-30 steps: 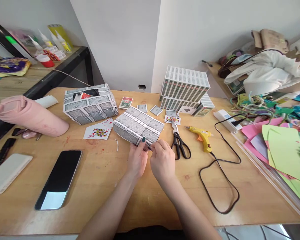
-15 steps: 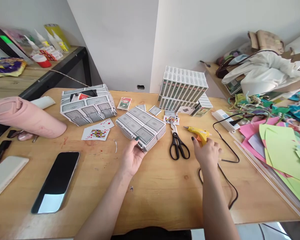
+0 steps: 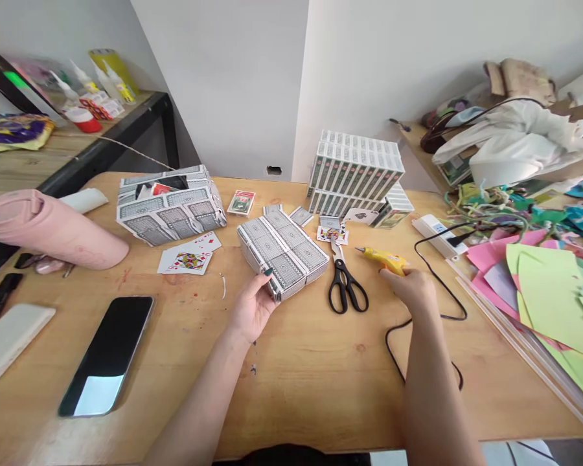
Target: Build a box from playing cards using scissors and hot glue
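Observation:
My left hand [image 3: 253,307] grips the near left corner of a box made of playing cards [image 3: 284,252], its thumb on top and the fingers hidden beneath. The box's patterned grey card backs face up. On the right, my right hand [image 3: 412,289] is closed around the handle of a yellow glue gun [image 3: 386,260], whose nozzle points left. Black-handled scissors [image 3: 344,285] lie between the box and the glue gun, blades away from me, their tips on some playing cards [image 3: 333,232].
A second card-covered box [image 3: 172,210] with an opening stands at the back left, near loose cards [image 3: 187,259]. Stacked card packs [image 3: 354,168] stand at the back. A phone [image 3: 107,356], pink tumbler [image 3: 58,230], power strip [image 3: 437,234], black cord [image 3: 393,349] and coloured paper [image 3: 548,285] lie around.
The card box has shifted slightly right and turned in my left hand. My right hand has gone from spread fingers over the glue gun to closed around its handle; the cord has moved.

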The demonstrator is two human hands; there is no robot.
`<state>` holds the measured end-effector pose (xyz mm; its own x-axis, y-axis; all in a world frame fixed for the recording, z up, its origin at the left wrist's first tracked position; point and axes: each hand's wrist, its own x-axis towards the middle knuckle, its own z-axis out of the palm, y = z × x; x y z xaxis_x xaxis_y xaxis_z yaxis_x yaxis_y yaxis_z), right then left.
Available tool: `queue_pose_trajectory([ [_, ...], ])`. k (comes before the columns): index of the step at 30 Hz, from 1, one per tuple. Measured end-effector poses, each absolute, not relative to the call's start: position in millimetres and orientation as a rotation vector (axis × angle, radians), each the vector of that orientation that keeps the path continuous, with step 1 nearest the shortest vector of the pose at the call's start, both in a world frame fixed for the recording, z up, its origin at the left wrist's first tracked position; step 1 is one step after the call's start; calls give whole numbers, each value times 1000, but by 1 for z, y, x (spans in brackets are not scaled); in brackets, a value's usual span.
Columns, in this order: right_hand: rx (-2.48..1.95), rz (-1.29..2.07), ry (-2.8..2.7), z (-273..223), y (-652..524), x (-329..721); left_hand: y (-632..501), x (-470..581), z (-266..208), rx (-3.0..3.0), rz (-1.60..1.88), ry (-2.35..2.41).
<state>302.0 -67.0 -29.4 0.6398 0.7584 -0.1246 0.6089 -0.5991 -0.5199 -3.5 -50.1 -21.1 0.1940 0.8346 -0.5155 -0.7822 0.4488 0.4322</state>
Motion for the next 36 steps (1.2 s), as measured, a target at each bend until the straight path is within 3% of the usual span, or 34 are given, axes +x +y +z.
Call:
queue_pose_trajectory([
  [3, -2124, 849, -782, -12, -73, 290, -50, -2, -23, 104, 1161, 803],
  [5, -1916, 928, -768, 1, -78, 274, -49, -2, -23, 106, 1186, 803],
  [18, -1870, 915, -976, 20, -102, 196, -51, -8, -23, 283, 1257, 689],
  [36, -1924, 1005, -1036, 16, -107, 185, -52, -12, -20, 293, 1234, 658],
])
